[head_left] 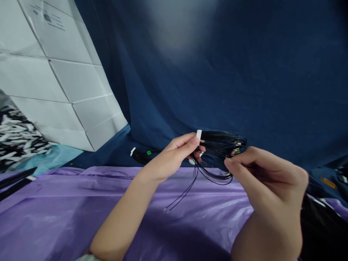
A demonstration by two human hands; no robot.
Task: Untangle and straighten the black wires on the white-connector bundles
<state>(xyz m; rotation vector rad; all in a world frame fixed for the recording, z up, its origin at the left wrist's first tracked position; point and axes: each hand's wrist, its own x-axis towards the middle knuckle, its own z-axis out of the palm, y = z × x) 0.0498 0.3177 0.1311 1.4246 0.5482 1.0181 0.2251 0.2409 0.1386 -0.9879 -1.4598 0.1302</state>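
Note:
A bundle of thin black wires [221, 145] with a white connector [199, 135] at its left end is held up between my two hands. My left hand [181, 152] is closed on the bundle at the connector, thumb just under the white plastic. At the bundle's right end, my right hand [268, 177] pinches with thumb and forefinger against the looped wires; its other fingers are curled. Two loose wire ends [179, 199] with bare tips hang below my left hand. Small yellowish ends show among the strands near my right fingertips.
Purple sheeting [122, 217] covers the near surface. Another black wire bundle with a white connector [133, 151] lies behind my left forearm. White boxes [76, 79] are stacked at the left, beside a heap of black-and-white parts [16, 139]. A dark blue cloth [231, 72] hangs at the back.

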